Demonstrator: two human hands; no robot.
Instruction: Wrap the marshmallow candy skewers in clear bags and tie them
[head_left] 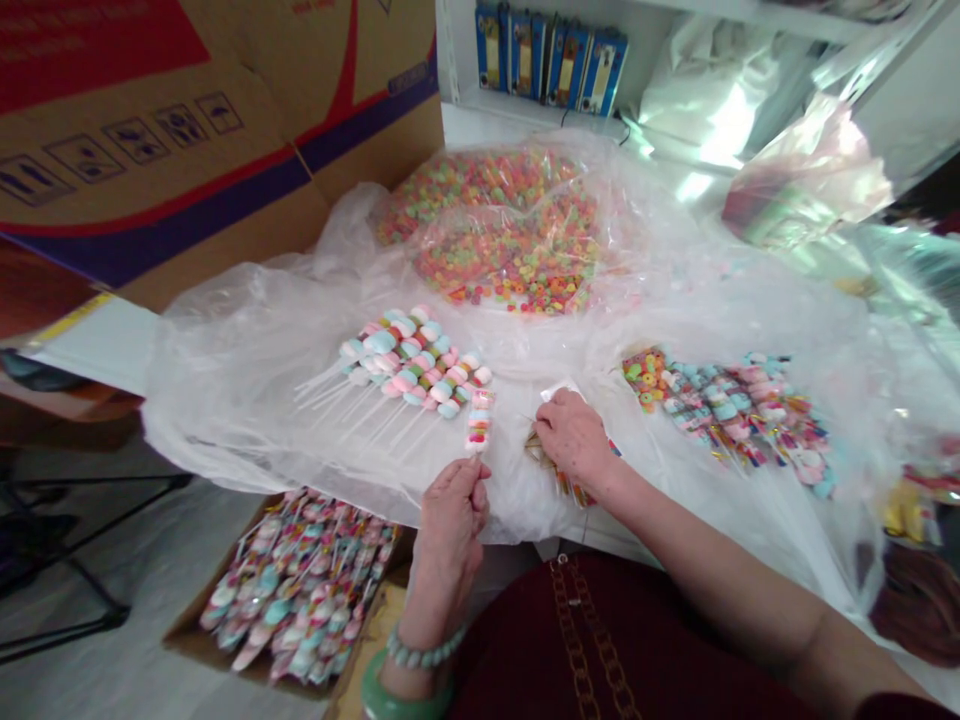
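My left hand (452,517) is closed on the stick of a marshmallow candy skewer (479,420), holding it upright at the table's near edge. My right hand (571,435) rests palm down, fingers curled, on a small stack of clear wrapper bags (564,478) and pinches a white bit at its fingertips. Just beyond my left hand lies a pile of unwrapped pastel marshmallow skewers (414,362) on the plastic sheet (247,370). A pile of wrapped skewers (731,410) lies to the right of my right hand.
A big clear bag of small colourful ring candies (504,232) sits at the back. A cardboard box of wrapped skewers (296,583) stands on the floor at lower left. A large carton (187,120) leans at the left, a shelf with blue packs (551,62) behind.
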